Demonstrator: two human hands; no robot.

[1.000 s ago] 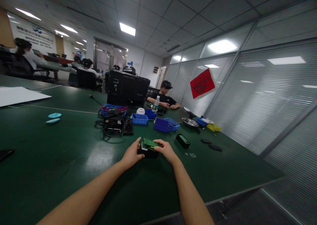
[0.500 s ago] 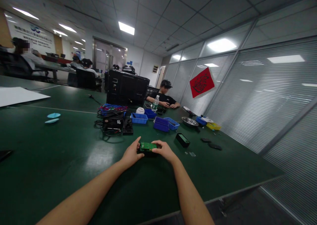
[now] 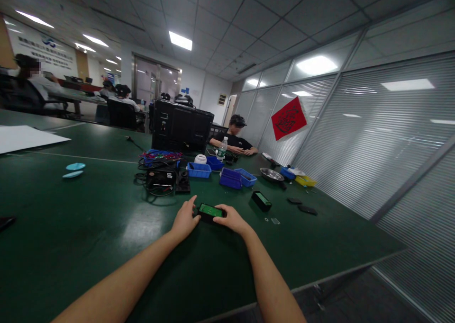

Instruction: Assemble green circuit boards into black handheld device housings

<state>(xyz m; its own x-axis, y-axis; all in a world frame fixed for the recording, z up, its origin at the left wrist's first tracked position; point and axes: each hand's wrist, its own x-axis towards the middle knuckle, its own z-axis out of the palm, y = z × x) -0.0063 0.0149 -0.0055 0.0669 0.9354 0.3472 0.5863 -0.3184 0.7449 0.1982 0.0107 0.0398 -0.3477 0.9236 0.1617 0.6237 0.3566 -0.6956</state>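
A green circuit board (image 3: 209, 210) sits within the rim of a small black case (image 3: 208, 218) on the dark green table. My right hand (image 3: 232, 218) grips the right end of this case, thumb in front and fingers over the far edge. At the left end is my left hand (image 3: 185, 219), its index finger stretched out and its thumb beside the case; whether the thumb touches it I cannot tell. A second black case with a green panel (image 3: 262, 200) stands to the right. Near it lie a small ring (image 3: 266, 219) and a clear flat piece (image 3: 275, 221).
Behind my hands are a black soldering station (image 3: 161, 181) with cables, blue bins (image 3: 199, 170), a ball (image 3: 201, 159), a bottle (image 3: 222, 148) and a monitor (image 3: 183, 126). A metal dish (image 3: 272, 174) and flat black pieces (image 3: 307, 210) lie to the right. Another person (image 3: 234, 138) sits across.
The circuit board has gone from lying raised on the black case to sitting down inside its rim. My left fingers have drawn slightly away to the left.
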